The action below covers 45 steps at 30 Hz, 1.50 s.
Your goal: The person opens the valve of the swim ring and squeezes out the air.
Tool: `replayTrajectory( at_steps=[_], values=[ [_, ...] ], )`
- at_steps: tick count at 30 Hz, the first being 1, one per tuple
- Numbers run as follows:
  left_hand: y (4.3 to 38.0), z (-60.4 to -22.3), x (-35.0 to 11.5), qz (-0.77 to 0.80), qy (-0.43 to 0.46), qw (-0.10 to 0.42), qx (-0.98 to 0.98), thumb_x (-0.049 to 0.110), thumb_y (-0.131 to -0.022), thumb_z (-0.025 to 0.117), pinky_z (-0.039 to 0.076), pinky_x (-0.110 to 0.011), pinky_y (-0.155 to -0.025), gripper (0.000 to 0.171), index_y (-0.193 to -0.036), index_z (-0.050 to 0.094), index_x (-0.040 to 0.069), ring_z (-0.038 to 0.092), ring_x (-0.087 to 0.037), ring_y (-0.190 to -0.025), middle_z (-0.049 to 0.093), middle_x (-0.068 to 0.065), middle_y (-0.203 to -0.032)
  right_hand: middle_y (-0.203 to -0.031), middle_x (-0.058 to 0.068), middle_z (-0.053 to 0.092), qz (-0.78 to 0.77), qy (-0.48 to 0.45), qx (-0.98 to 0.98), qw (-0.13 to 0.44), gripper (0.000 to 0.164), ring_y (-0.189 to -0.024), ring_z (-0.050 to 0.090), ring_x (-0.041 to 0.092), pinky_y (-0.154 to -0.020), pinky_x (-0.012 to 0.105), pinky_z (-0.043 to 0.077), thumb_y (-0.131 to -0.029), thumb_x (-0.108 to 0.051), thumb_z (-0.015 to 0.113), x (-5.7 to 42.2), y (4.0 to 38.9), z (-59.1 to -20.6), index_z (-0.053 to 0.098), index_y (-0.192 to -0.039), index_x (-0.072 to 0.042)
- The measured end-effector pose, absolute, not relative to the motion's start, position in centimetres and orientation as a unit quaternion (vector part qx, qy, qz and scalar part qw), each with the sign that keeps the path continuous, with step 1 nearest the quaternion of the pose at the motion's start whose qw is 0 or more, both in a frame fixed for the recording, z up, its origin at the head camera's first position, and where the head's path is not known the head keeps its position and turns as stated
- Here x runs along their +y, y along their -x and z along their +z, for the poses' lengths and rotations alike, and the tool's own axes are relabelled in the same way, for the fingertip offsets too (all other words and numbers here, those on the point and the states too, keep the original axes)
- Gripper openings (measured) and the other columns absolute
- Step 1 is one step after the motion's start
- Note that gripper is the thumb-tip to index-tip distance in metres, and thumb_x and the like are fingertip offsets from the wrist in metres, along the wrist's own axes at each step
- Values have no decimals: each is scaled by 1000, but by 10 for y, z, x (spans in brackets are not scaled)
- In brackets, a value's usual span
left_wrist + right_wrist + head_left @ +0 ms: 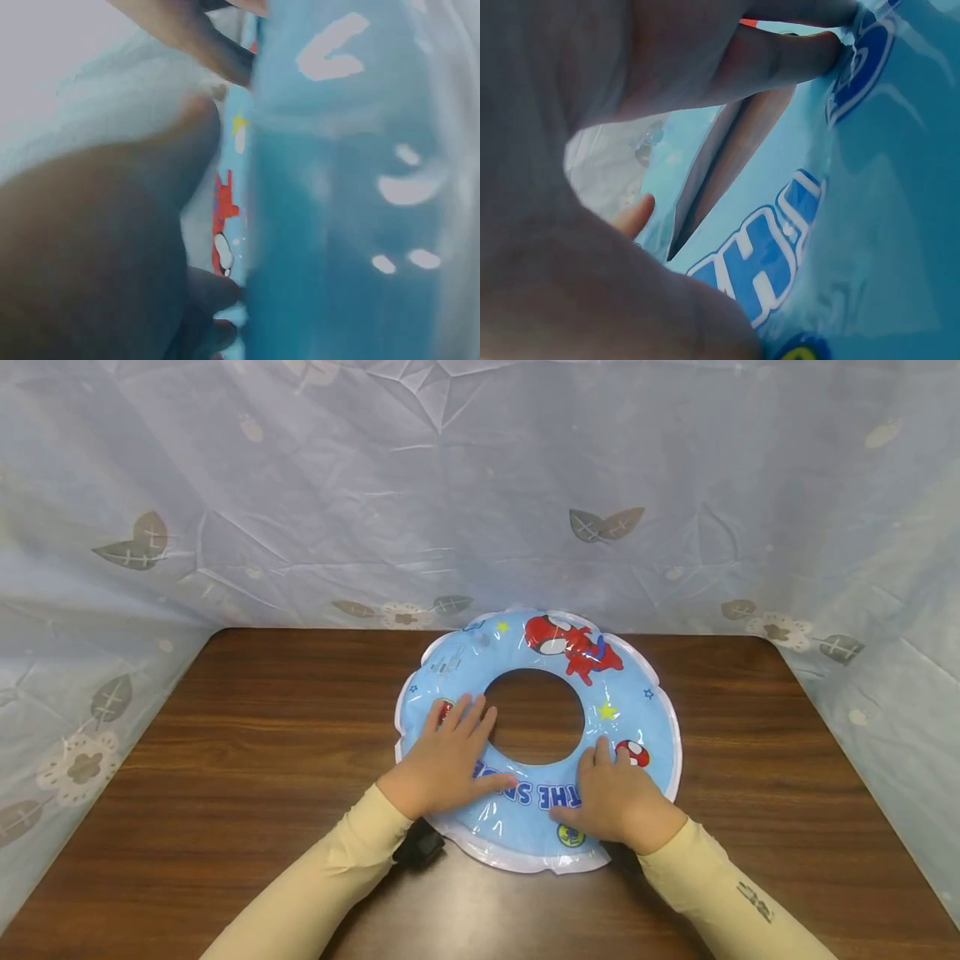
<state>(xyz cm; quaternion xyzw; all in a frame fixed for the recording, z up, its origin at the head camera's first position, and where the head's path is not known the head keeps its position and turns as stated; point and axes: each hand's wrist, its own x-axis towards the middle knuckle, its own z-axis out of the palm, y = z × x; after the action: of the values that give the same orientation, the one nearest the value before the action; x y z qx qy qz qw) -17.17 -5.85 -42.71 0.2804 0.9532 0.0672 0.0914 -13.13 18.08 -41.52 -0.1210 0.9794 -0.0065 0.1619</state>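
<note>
A light blue inflatable swim ring (pixel 517 647) with a pale scalloped edge lies flat on the table, printed with red cartoon figures, yellow stars and blue lettering. On its near left part rests my left hand (pixel 450 760), fingers spread and fairly straight, thumb pointing right across the lettering. My right hand (pixel 618 793) presses on the near right part, covering some of the print. In the left wrist view the ring's shiny vinyl (pixel 345 195) fills the right side beside the blurred thumb. Fingertips (pixel 817 56) touch the vinyl in the right wrist view, close to the blue letters.
The dark brown wooden table (pixel 285 735) extends on both sides of the ring. A pale curtain (pixel 480 510) with leaf and flower prints hangs at its back and sides. Partly hidden under the left wrist is a small black object (pixel 422 845).
</note>
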Motion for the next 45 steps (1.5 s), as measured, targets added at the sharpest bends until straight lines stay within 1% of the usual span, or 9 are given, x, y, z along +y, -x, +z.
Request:
replayTrajectory(
  at_steps=[11,15,18,21,24,28,37,42,45],
  values=[
    [168,-433,-53,5,-262,102,960,66,-99,52,4,-69,-122,84,-164,32,16,9,-42,-158,17,-19,-171,-142,37,50,-11,129,979,159,101,-124,52,60,-89,67,53,-80,-62,79,184,133,-412,52,-139,15],
    [167,-436,-47,5,-309,100,946,50,-104,55,7,-73,-120,67,-163,34,28,12,-45,-157,21,-17,-171,-143,38,50,-10,131,978,161,100,-127,50,61,-90,68,52,-81,-63,77,186,134,-412,52,-139,15],
    [166,-437,-44,11,-348,112,931,44,-106,54,6,-71,-121,61,-162,35,32,15,-40,-158,23,-13,-171,-144,38,49,-9,130,978,163,101,-129,49,62,-92,68,51,-81,-63,77,186,134,-411,52,-140,15],
    [163,-436,-43,22,-357,138,924,59,-102,53,2,-68,-122,73,-164,33,27,15,-35,-159,21,-9,-172,-144,38,49,-9,128,978,163,101,-129,49,62,-92,68,51,-81,-63,77,187,133,-411,51,-140,15],
    [161,-434,-42,19,-353,152,923,80,-87,55,-1,-68,-122,102,-165,28,21,12,-33,-159,18,-9,-173,-143,38,50,-9,128,979,158,100,-128,51,61,-91,68,52,-81,-63,78,188,133,-411,52,-139,15],
    [159,-432,-41,14,-353,148,924,88,-73,62,-1,-68,-122,120,-166,26,20,10,-35,-160,16,-10,-173,-141,37,52,-13,126,980,151,99,-125,53,60,-89,67,53,-79,-61,80,190,133,-411,54,-138,15],
    [160,-433,-41,37,-323,145,934,88,-67,68,-3,-64,-124,127,-165,27,19,5,-39,-159,13,-19,-172,-142,37,51,-26,117,981,154,99,-127,51,61,-88,66,54,-77,-58,84,192,134,-412,55,-138,14],
    [163,-437,-45,62,-307,159,936,83,-86,52,-4,-63,-124,104,-166,26,21,3,-35,-160,10,-16,-173,-145,37,49,-38,110,980,159,100,-130,48,62,-88,67,53,-77,-58,84,188,136,-412,54,-139,14],
    [164,-438,-47,57,-309,169,934,82,-88,51,-3,-62,-125,102,-166,24,21,3,-35,-160,9,-16,-173,-145,37,49,-37,108,980,162,100,-130,48,62,-88,67,53,-77,-58,84,187,135,-412,54,-139,14]
  ],
)
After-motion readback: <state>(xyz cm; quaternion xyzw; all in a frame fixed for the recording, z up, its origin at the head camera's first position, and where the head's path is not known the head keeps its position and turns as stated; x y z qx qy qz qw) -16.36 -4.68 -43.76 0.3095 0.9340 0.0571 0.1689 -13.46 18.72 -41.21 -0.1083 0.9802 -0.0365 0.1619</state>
